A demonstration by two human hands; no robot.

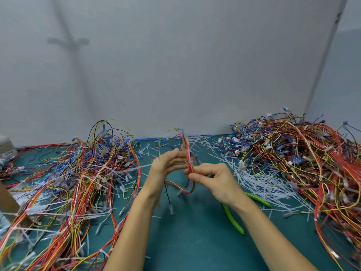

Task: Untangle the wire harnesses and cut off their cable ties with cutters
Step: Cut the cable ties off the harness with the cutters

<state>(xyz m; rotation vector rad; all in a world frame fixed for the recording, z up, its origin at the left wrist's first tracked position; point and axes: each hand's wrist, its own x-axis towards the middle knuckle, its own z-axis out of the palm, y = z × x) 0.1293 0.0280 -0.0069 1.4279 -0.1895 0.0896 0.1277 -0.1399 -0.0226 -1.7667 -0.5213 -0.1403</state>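
Note:
Above the green mat I hold up one wire harness [188, 153], a thin bundle of red, yellow and black wires with a white cable tie around it. My right hand [212, 179] pinches the bundle near the tie. My left hand [166, 163] is beside it with fingers stretched out, touching the wires; a black and a yellow wire hang from it. The green-handled cutters [234, 220] lie on the mat under my right forearm, partly hidden.
A big tangle of harnesses [78, 177] covers the left of the mat [185, 241]. A second heap [304, 153] fills the right. Cut white cable ties [259, 182] are scattered between the heaps. A grey wall stands behind. A cardboard box [7, 200] is at the left edge.

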